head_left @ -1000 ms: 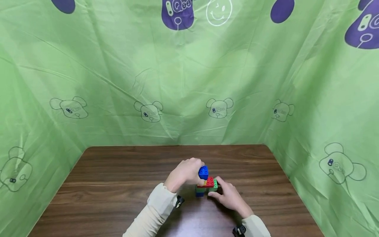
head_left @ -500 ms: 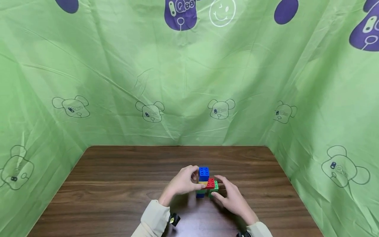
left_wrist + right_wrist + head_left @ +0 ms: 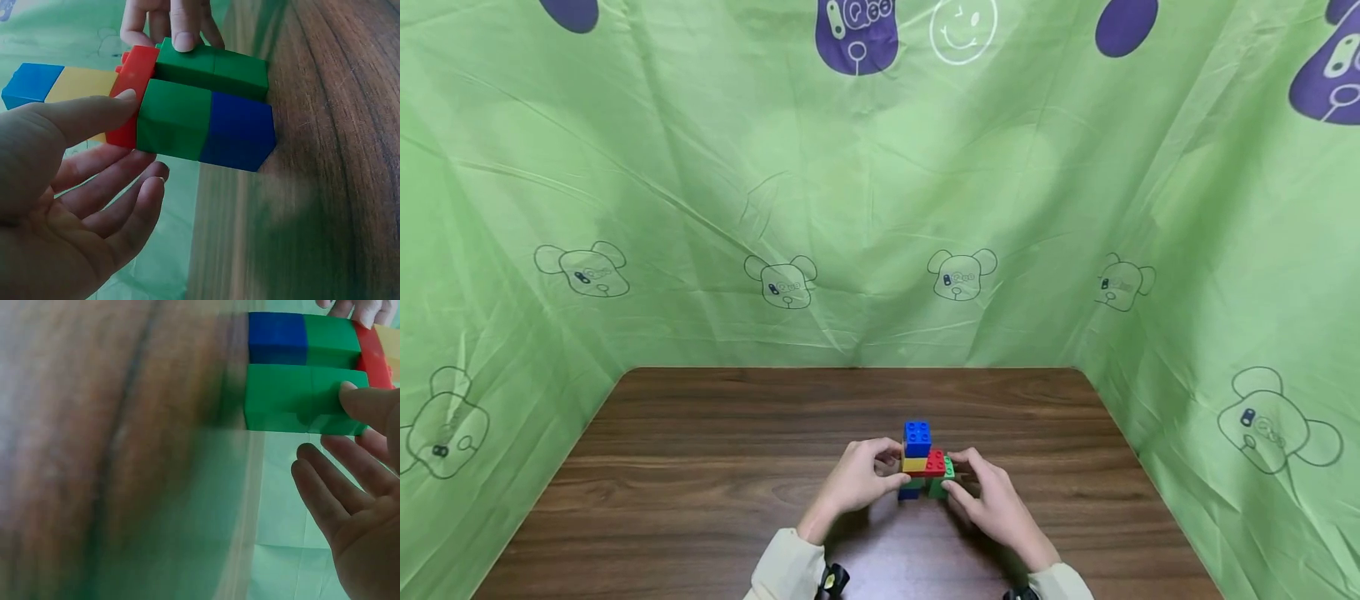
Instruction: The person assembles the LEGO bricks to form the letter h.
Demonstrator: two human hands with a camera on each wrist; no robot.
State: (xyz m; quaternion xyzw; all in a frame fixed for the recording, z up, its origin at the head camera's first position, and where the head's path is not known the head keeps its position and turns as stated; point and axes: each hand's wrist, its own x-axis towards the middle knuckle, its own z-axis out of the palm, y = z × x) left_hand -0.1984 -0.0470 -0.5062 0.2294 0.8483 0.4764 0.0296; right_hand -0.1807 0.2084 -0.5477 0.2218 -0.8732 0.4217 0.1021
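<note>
A small structure of toy building bricks stands on the wooden table. A blue brick (image 3: 917,437) tops it, with a yellow brick (image 3: 914,464) below. Under the yellow one lies a long red brick (image 3: 132,94), bridging two columns. The left column has a green brick (image 3: 174,119) over a dark blue brick (image 3: 240,128); the right column is two green bricks (image 3: 300,397). My left hand (image 3: 853,477) pinches the red brick at its left end, thumb on the near side. My right hand (image 3: 996,504) pinches the upper green brick of the right column, its lower fingers spread loosely.
The dark wooden table (image 3: 715,433) extends on every side of the structure. Green printed fabric (image 3: 880,183) rises behind the table and along both sides. A dark wrist camera (image 3: 832,578) sits at the left cuff.
My left hand has let go of the blue top brick and moved down and left to the red brick. My right hand has stayed by the green column, shifting slightly.
</note>
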